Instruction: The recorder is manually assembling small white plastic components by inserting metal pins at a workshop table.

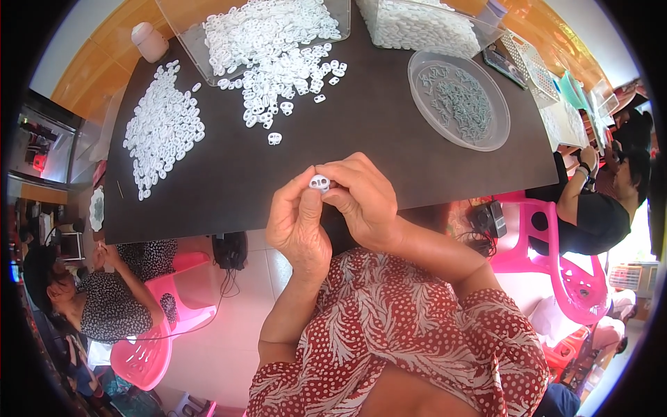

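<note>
Above the near edge of the table, my left hand and my right hand meet, fingers closed. Between their fingertips is a small white plastic cord lock with two dark holes facing up. Both hands grip it, and the fingers hide its lower part. A single white two-holed piece lies on the table beyond my left hand. Farther off, a heap of similar pieces spills from a clear bin. To the left spreads another pile of small white oval pieces.
A round clear tray at the right holds many small grey-green pieces, too fine to make out. Behind it stands a clear bin of white parts. A phone and a pinkish bottle are near the edges. Other people sit at both sides on pink chairs.
</note>
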The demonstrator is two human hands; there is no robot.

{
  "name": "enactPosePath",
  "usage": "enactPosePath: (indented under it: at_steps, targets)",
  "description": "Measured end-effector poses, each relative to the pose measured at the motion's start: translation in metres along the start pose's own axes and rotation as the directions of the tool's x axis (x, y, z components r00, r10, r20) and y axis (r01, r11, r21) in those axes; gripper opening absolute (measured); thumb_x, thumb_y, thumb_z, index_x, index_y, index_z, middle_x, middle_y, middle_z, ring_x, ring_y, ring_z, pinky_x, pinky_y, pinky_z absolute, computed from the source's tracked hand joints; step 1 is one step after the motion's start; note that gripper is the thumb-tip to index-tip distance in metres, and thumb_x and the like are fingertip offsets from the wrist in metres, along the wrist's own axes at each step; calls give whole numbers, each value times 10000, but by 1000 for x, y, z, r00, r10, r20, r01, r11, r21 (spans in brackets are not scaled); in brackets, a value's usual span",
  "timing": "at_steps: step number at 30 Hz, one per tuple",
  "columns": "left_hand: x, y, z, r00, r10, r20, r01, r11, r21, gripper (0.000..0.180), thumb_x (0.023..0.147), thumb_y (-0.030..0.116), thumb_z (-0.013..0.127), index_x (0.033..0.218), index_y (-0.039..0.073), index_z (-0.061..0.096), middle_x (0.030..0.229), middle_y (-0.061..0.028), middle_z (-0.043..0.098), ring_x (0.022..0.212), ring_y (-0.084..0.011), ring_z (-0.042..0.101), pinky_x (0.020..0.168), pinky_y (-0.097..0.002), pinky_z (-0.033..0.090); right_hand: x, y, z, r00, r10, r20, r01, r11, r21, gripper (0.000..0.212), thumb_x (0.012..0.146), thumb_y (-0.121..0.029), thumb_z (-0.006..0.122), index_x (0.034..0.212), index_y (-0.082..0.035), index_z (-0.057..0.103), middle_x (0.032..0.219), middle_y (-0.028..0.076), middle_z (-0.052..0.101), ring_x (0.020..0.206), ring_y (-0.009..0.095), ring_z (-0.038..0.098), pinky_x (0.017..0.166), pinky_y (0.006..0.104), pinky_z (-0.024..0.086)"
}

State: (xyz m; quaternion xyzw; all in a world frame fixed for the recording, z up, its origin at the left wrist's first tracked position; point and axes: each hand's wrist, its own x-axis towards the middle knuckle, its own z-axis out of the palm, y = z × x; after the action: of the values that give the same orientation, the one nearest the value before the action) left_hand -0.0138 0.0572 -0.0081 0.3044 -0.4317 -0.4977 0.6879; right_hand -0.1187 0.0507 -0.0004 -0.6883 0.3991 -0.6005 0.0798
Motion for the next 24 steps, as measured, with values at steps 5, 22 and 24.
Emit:
enactPosePath:
  at_steps: [5,22,24]
  targets:
    - [-4,-2,-1,997,79,4,-79,996,28,230,901,133,581,1041,-49,594,967,-78,607,858,-114,561,791,-250,462,-2,1,4,989,-146,-15,144,987,-77,316,698,4,690,985,47,565,871,133,605,709,257,561,595,323,459]
    - [-12,-6,2,977,209,-48,-202,972,118,236,928,160,542,1046,-43,571,941,-71,590,839,-106,539,770,-248,464,-3,-6,13,988,-142,-66,139,989,-45,211,795,-61,640,954,58,569,808,146,604,669,262,555,580,323,456]
    - [-12,-7,3,969,243,-47,-233,959,162,211,932,142,534,1038,-37,565,901,-56,578,797,-94,521,731,-236,452,-4,-6,14,987,-144,-75,141,989,-48,201,792,-45,638,951,57,569,808,143,604,664,259,552,573,320,455]
